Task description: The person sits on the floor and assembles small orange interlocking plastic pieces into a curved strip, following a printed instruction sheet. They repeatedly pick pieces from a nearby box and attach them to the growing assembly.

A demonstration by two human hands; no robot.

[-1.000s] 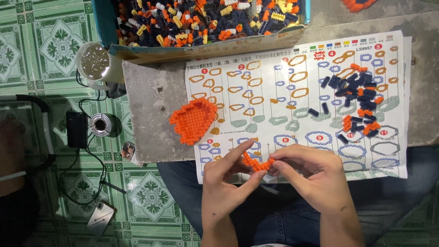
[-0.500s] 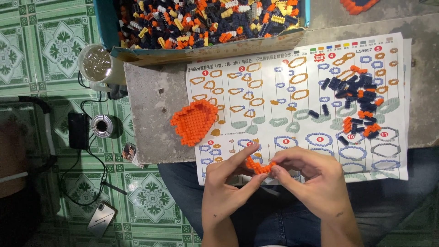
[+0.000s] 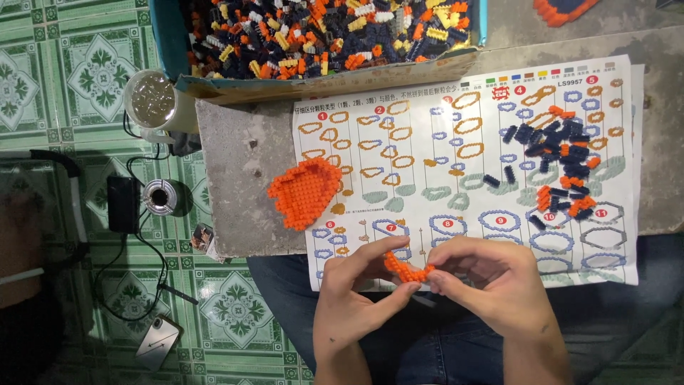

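two hands, left hand [image 3: 353,303] and right hand [image 3: 491,285], pinch a thin orange brick arc [image 3: 407,269] at each end; uneven pressure could snap it.

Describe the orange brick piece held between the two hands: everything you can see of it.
The orange brick piece is a short curved strip of tiny studded plastic bricks, bowed like a shallow arc with its ends up. The left hand pinches its left end, the right hand its right end. It sits just above the lap, over the lower edge of the instruction sheet. Its underside is hidden.
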